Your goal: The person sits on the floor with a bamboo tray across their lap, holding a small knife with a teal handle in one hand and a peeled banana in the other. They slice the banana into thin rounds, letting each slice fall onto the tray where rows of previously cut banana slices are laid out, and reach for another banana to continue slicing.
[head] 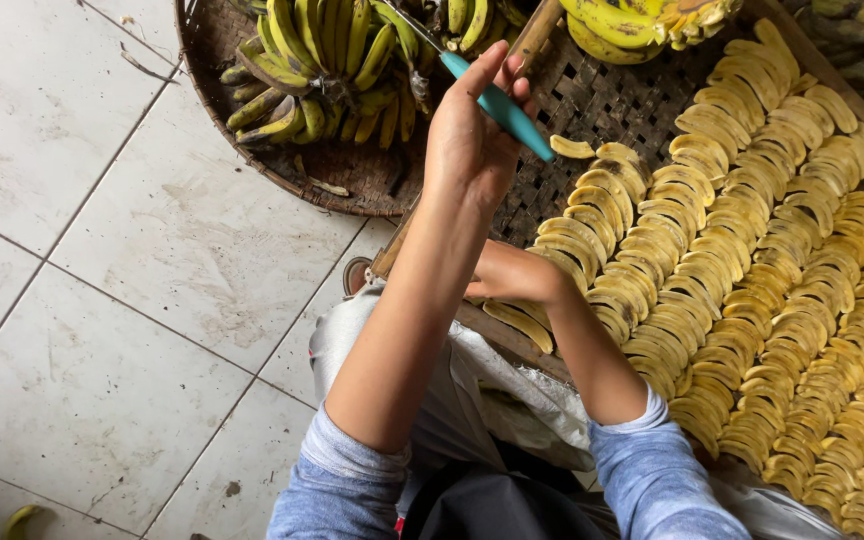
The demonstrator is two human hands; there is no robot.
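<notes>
Holding a teal-handled knife (502,112) up over the far part of the scene, the left hand (470,140) is closed around the handle, thumb and fingers wrapped, the thin blade pointing far-left toward the bunches; the grip looks like a resting one, keeping the edge away from the other arm; the right hand (512,275) lies low and nearer, fingers curled down onto a peeled banana slice (520,322) at the near-left edge of the woven drying tray (592,100), seemingly pressing it into line, though whether it pinches the slice I cannot tell; one loose slice (572,148) lies just beside the knife handle on bare weave; the rows of sliced bananas (772,260) fill the right of the tray, long curved yellow strips overlapped like shingles, probably so that each gets air while the tray holds as many as possible; the tray is dark split-bamboo lattice in a wooden frame; at far left a round woven basket (252,150) holds bunches of unpeeled bananas (322,60), green-yellow and black-tipped; the tiled floor (102,300) at left is pale, scuffed and dusty; blue sleeves (652,480) are pushed up both forearms.
</notes>
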